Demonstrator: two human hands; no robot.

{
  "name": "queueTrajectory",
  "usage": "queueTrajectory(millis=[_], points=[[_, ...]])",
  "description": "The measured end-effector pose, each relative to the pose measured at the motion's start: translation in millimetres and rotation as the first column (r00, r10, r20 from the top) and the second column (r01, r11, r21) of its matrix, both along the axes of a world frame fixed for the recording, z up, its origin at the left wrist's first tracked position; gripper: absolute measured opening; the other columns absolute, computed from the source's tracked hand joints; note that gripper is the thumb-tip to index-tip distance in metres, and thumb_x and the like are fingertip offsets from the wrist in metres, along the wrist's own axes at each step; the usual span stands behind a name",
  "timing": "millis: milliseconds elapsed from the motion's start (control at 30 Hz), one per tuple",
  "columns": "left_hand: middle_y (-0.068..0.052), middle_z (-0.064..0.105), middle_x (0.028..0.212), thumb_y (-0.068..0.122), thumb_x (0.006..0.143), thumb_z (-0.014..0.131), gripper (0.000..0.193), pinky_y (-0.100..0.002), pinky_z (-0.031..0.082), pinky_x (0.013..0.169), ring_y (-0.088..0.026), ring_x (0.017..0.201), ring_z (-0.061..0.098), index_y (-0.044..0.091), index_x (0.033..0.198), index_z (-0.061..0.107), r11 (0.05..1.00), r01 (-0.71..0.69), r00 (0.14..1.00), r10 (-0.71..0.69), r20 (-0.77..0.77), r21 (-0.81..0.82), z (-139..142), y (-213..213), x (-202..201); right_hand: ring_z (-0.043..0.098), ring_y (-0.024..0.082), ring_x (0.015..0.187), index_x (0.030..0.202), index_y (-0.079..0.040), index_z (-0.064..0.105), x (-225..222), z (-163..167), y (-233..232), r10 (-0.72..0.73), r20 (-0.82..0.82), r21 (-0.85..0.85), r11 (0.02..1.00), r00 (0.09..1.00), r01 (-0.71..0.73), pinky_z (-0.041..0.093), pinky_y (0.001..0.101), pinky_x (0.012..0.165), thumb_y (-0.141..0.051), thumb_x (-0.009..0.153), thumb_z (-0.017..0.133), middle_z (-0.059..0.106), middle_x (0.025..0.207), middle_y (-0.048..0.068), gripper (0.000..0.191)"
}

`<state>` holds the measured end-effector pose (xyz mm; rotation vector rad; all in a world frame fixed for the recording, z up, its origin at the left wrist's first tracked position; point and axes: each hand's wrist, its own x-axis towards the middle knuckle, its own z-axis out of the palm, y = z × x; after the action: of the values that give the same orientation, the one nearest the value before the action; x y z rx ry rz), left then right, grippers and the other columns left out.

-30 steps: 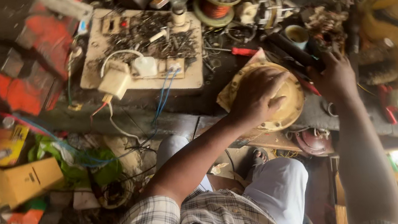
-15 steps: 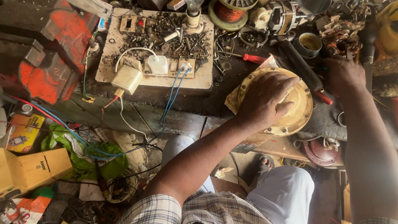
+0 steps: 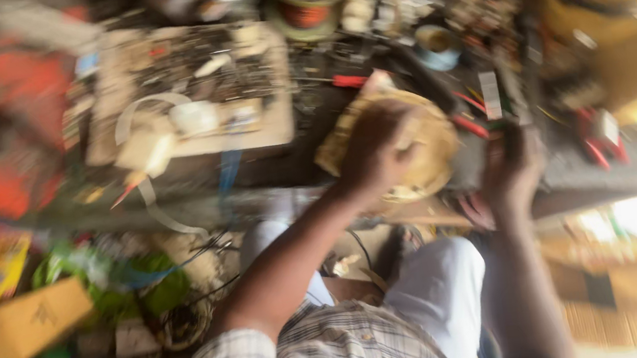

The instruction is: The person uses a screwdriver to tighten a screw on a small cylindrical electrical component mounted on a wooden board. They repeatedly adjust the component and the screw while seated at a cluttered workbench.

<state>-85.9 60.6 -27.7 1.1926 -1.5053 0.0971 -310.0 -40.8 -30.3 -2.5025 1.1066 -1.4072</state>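
Head view has blurred; left hand still grips the round yellow part, right hand unclear.

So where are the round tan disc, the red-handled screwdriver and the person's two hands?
round tan disc [image 3: 436, 144]: head view, bare right part of its face.
red-handled screwdriver [image 3: 348, 80]: head view, red handle.
left hand [image 3: 379, 147]: head view, back of hand.
right hand [image 3: 513, 167]: head view, back of hand.

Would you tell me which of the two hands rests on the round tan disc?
The left hand: it lies spread on the disc, while the right hand sits beside it at the bench edge.
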Motion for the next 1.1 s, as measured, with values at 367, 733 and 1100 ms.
queueTrajectory(millis=[367, 733, 1100], points=[[-0.016, 0.059, 0.136, 0.010, 0.084, 0.086, 0.064, -0.049, 0.044, 0.117, -0.038, 0.133, 0.055, 0.005, 0.139, 0.054, 0.998, -0.053, 0.991, 0.048, 0.129, 0.035, 13, -2, -7, 0.072, 0.025, 0.088, 0.111, -0.005, 0.072, -11, 1, 93, 0.051, 0.141, 0.136, 0.988, 0.989, -0.071, 0.058, 0.0364, 0.075, -0.009, 0.087, 0.084, 0.072, 0.099, 0.010, 0.027], [-0.014, 0.061, 0.135, 0.005, 0.085, 0.085, 0.062, -0.045, 0.047, 0.113, -0.035, 0.133, 0.055, 0.007, 0.140, 0.054, 0.994, -0.067, 0.992, 0.057, 0.116, 0.084, 15, 2, -12, 0.071, 0.027, 0.090, 0.109, -0.008, 0.074, 4, 22, 88, 0.062, 0.104, 0.107, 0.992, 0.993, -0.073, 0.057, 0.0376, 0.075, -0.009, 0.087, 0.084, 0.070, 0.101, 0.009, 0.024], [-0.012, 0.062, 0.134, 0.007, 0.085, 0.084, 0.059, -0.046, 0.046, 0.112, -0.034, 0.132, 0.056, 0.007, 0.138, 0.056, 0.993, -0.092, 0.989, 0.083, 0.122, 0.072, 14, 2, -11, 0.071, 0.026, 0.089, 0.108, -0.008, 0.074, 13, 21, 88, 0.057, 0.110, 0.100, 0.993, 0.992, -0.068, 0.057, 0.0370, 0.074, -0.009, 0.088, 0.084, 0.070, 0.100, 0.009, 0.022]])
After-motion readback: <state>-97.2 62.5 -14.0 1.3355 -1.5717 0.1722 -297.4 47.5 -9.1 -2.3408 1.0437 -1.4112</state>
